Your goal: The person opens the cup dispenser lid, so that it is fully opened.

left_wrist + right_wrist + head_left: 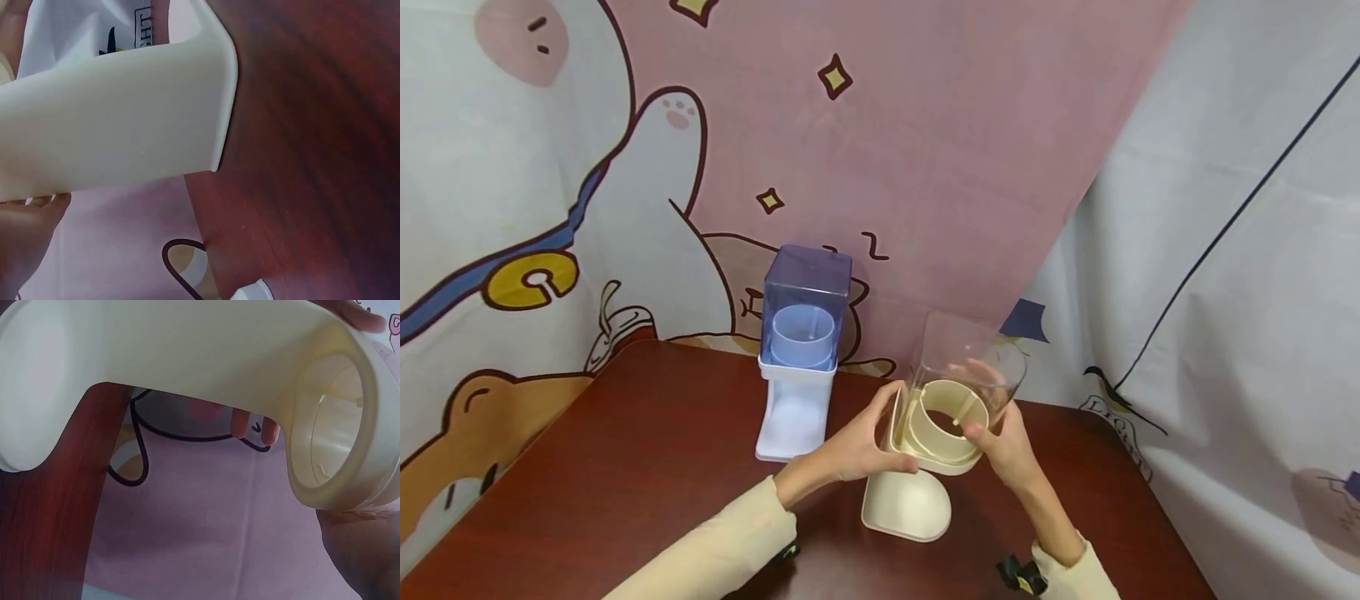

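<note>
A cream plastic dispenser point(907, 506) with a rounded base, an upright back and a ring-shaped holder point(940, 425) is gripped between both hands. A clear cover point(951, 337) surrounds the ring. My left hand point(853, 442) holds the left side, thumb across the front edge. On the right side, my right hand point(1011, 446) has its thumb near the ring, and its fingers show through the clear cover. The right wrist view looks into the hollow ring point(337, 425) from below. Whether the base touches the table cannot be told.
A similar dispenser, white with a blue translucent cover point(808, 279), stands on the dark red wooden table point(625, 467) left of the hands. A cartoon-printed curtain point(925, 150) hangs behind the table's back edge.
</note>
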A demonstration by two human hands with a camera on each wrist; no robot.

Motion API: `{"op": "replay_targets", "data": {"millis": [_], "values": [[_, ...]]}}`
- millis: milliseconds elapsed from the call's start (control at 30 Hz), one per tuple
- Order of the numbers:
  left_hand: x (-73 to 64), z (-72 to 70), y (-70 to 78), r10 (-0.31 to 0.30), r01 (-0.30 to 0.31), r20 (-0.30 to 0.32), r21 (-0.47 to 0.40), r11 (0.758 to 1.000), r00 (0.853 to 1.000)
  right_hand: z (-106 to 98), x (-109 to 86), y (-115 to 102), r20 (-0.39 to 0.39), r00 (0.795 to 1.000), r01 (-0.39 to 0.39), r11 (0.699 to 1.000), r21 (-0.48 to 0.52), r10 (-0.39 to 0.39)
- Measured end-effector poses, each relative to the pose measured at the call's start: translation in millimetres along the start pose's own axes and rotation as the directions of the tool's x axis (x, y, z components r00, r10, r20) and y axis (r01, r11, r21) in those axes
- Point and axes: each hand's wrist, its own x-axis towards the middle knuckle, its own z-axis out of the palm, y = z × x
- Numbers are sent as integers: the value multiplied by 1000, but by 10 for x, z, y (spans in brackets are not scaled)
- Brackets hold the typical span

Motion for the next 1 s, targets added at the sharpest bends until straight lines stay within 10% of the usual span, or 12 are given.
{"op": "replay_targets", "data": {"millis": [633, 1000], "values": [[-459, 109, 228, -29, 30, -50, 20, 999, 998, 213, -87, -364, 137, 987, 66, 993, 98, -79], [-426, 78, 182, 27, -19, -52, 148, 989, 998, 406, 70, -464, -36, 985, 172, 976, 137, -169]]}}
